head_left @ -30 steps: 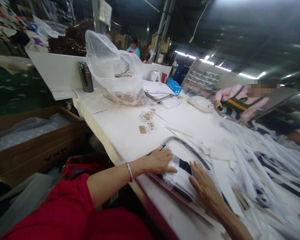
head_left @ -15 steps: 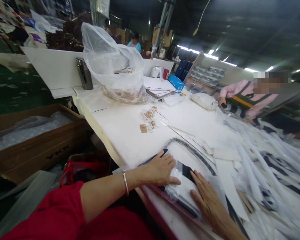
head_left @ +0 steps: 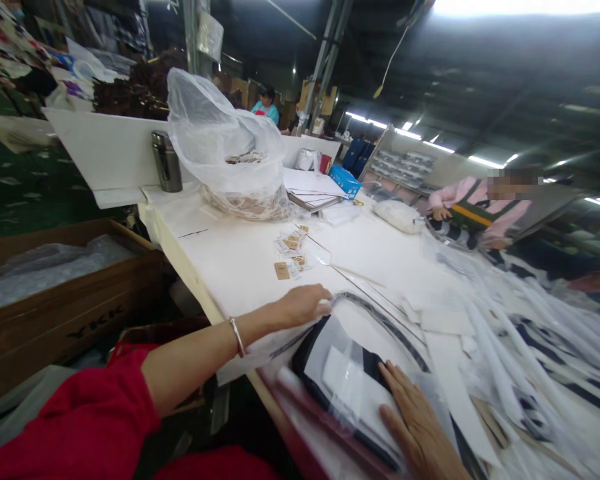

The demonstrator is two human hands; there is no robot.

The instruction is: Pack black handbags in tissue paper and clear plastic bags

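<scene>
A black and white folded item [head_left: 365, 380] lies at the near table edge under a clear plastic bag [head_left: 253, 357]. My left hand [head_left: 305, 305] is just past its far left corner, fingers closed on the bag's edge. Flat against the item's right side rests my right hand [head_left: 415, 417], fingers stretched out and thumb apart. A dark curved strip [head_left: 385, 310] arcs across the table behind both hands. What the folded item is cannot be made out.
Small brown tags [head_left: 283, 270] lie mid-table. Behind them stand a large plastic sack [head_left: 230, 147], a metal flask [head_left: 167, 160] and a blue box [head_left: 345, 181]. A cardboard box [head_left: 75, 293] sits left, below table height. Plastic-wrapped strips [head_left: 510, 353] cover the right; a co-worker [head_left: 485, 207] is beyond.
My left hand has lifted off the item and moved to its far left corner, with its fingers now closed on plastic. My right hand stays on the item. The view has tilted slightly.
</scene>
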